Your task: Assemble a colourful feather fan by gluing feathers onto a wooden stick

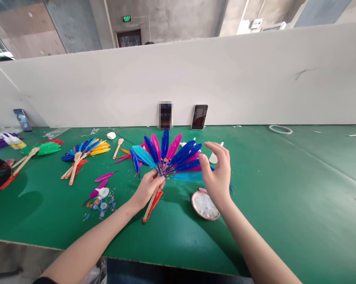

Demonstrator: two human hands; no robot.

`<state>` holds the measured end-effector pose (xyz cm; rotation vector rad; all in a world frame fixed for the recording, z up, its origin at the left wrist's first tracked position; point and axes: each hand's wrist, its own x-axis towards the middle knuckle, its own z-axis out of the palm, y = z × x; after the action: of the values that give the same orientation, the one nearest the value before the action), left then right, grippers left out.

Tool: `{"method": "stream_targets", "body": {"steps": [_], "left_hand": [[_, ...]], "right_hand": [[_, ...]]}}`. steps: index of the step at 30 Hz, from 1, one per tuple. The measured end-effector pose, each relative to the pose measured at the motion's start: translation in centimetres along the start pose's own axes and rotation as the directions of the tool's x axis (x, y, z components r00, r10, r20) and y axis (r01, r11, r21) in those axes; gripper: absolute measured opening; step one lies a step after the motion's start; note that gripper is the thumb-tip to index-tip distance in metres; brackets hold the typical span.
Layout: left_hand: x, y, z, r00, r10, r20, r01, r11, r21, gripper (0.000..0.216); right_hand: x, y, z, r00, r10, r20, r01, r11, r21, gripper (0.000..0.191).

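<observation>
My left hand (pixel 150 187) grips a feather fan (pixel 169 157) where its wooden handle meets the feathers. Blue, pink and turquoise feathers spread out from that point, and a red tassel hangs along the handle. At the fan's right edge is my right hand (pixel 218 171), thumb and fingers apart and curved, with nothing visible between them. Below that hand, a shallow round dish (pixel 206 206) holds small shiny bits. A white bottle (pixel 215 156) stands partly hidden behind my right hand.
Finished-looking fans (pixel 86 152) lie to the left, beside loose pink feathers (pixel 102 183) and scattered sequins (pixel 101 207). A wooden stick (pixel 118 148) lies behind. Phones (pixel 199 117) lean on the white partition (pixel 240 79). A white ring (pixel 280 129) rests on the green table (pixel 299 205).
</observation>
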<state>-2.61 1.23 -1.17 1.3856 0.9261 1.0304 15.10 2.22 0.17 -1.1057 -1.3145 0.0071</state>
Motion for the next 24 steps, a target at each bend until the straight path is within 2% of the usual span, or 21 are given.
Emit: {"method": "stream_targets", "body": {"steps": [3,5,8,10,16,24], "left_hand": [[-0.1,0.1,0.0,1.0,0.001,0.023,-0.001,1.0,0.0,0.015],[-0.1,0.2,0.1,1.0,0.0,0.03,-0.001,1.0,0.006,0.016],[-0.1,0.4,0.2,1.0,0.0,0.03,-0.001,0.999,0.038,0.019],[-0.1,0.6,0.3,1.0,-0.01,0.021,0.009,0.998,0.062,0.023],[-0.1,0.8,0.6,0.997,-0.071,-0.04,0.074,0.995,0.073,0.026],[-0.1,0.7,0.5,0.999,-0.045,0.01,0.044,0.996,0.077,0.028]], "right_hand": [[0.3,0.1,-0.2,0.99,0.118,0.082,-0.128,0.983,0.129,0.02],[0.3,0.0,-0.1,0.965,0.214,0.15,-0.242,0.949,0.203,0.021],[0.3,-0.4,-0.1,0.916,0.322,0.241,-0.378,0.892,0.248,0.022],[0.3,-0.6,-0.1,0.896,0.352,0.269,-0.42,0.87,0.259,0.023],[0.1,-0.9,0.1,0.918,0.312,0.244,-0.376,0.881,0.287,0.018],[0.0,-0.8,0.1,0.926,0.299,0.231,-0.352,0.904,0.241,0.018]]}}
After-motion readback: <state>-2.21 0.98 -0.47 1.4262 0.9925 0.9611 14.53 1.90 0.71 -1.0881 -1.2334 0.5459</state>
